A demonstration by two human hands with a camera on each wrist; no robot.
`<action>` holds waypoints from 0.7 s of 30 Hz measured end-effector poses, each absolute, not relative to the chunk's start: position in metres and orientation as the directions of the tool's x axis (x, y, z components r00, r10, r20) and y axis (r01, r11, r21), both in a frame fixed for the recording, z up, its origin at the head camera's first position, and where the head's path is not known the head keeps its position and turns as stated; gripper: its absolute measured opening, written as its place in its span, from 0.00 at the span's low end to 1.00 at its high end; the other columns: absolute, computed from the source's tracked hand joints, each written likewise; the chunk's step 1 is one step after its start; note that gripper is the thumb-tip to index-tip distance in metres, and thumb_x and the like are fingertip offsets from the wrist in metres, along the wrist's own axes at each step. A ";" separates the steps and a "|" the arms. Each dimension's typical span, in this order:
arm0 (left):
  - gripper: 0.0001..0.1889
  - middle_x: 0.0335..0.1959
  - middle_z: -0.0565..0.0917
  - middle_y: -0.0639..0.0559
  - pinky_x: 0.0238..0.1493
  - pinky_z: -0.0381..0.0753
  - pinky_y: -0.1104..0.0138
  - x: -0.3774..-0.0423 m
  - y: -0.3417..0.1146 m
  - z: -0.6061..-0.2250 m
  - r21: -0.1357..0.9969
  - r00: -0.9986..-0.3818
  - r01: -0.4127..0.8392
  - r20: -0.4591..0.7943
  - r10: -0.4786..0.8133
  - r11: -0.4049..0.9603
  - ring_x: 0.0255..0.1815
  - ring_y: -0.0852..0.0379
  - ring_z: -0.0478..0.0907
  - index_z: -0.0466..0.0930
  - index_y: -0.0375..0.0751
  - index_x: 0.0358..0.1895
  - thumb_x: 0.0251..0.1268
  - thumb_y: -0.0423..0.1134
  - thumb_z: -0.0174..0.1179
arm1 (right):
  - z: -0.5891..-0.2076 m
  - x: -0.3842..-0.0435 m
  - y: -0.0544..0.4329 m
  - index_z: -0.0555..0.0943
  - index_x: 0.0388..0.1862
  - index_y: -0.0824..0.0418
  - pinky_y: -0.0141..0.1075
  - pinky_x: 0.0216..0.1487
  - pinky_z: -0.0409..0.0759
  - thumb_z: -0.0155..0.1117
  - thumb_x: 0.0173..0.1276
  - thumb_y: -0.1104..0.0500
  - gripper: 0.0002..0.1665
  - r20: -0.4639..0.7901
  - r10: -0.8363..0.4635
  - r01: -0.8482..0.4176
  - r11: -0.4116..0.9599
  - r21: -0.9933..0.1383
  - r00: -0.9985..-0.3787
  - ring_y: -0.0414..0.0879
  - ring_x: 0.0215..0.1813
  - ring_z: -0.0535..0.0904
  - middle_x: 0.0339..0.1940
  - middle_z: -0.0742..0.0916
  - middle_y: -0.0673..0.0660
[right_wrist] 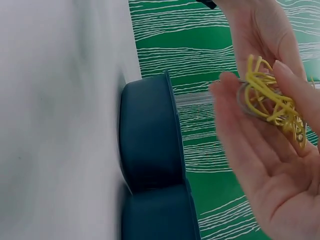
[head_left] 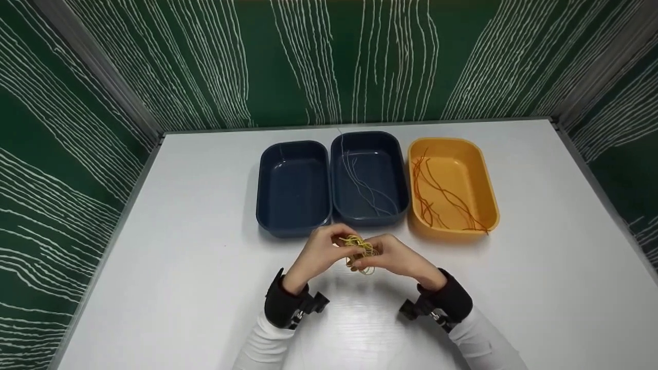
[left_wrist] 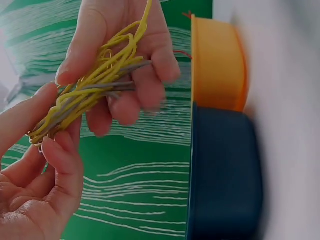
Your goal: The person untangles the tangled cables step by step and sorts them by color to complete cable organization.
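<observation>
A tangled bundle of yellow and grey cords (head_left: 363, 246) is held between both hands above the table, in front of the bins. My left hand (head_left: 324, 251) pinches one end of it, with thumb and fingertips around the cords (left_wrist: 75, 102) in the left wrist view. From the other side my right hand (head_left: 400, 257) holds the bundle under its thumb, the other fingers spread behind it. Yellow loops (right_wrist: 272, 102) stick out past the fingers in the right wrist view, and a grey strand curls among them. Parts of the bundle are hidden by the thumbs.
Beyond the hands stand two dark blue bins (head_left: 294, 228) side by side. Thin pale cords (head_left: 362, 185) lie in the middle bin. A yellow bin (head_left: 470, 174) at the right holds several orange-red cords (head_left: 422, 198). Green walls with white lines (head_left: 288, 61) surround the white table (head_left: 195, 231).
</observation>
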State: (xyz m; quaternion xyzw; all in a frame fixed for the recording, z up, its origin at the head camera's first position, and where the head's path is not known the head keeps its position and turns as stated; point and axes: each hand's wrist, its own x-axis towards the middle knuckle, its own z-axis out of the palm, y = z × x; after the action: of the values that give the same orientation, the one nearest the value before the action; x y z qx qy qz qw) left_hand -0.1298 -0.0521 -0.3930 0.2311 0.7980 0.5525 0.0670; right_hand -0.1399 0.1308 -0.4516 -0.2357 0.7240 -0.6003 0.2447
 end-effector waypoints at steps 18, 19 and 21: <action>0.12 0.30 0.80 0.51 0.30 0.71 0.73 -0.147 -0.065 -0.429 0.919 -0.895 0.269 0.129 0.427 0.288 0.27 0.63 0.71 0.81 0.36 0.37 0.50 0.39 0.64 | -0.450 -0.138 0.138 0.77 0.42 0.73 0.37 0.37 0.77 0.61 0.60 0.56 0.20 -0.102 -0.422 0.091 0.046 -0.995 -0.901 0.52 0.37 0.81 0.31 0.85 0.60; 0.11 0.30 0.80 0.51 0.31 0.72 0.73 -0.147 -0.064 -0.429 0.919 -0.891 0.267 0.122 0.437 0.290 0.28 0.63 0.72 0.82 0.36 0.36 0.50 0.39 0.64 | -0.450 -0.137 0.138 0.77 0.42 0.73 0.37 0.37 0.77 0.61 0.60 0.56 0.20 -0.096 -0.418 0.085 0.045 -0.995 -0.903 0.51 0.36 0.81 0.31 0.85 0.60; 0.10 0.30 0.81 0.50 0.31 0.73 0.73 -0.146 -0.062 -0.430 0.918 -0.888 0.263 0.111 0.445 0.296 0.28 0.64 0.72 0.82 0.36 0.34 0.50 0.39 0.64 | -0.450 -0.137 0.137 0.77 0.41 0.72 0.39 0.37 0.77 0.61 0.60 0.56 0.19 -0.084 -0.411 0.073 0.041 -0.996 -0.908 0.50 0.36 0.81 0.31 0.85 0.60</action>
State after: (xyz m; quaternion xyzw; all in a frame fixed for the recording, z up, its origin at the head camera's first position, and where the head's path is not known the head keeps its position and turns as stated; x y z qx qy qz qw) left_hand -0.1462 -0.0622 -0.4304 0.2211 0.8006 0.5507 0.0829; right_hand -0.1369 0.1375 -0.4502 -0.1207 0.6995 -0.6817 0.1774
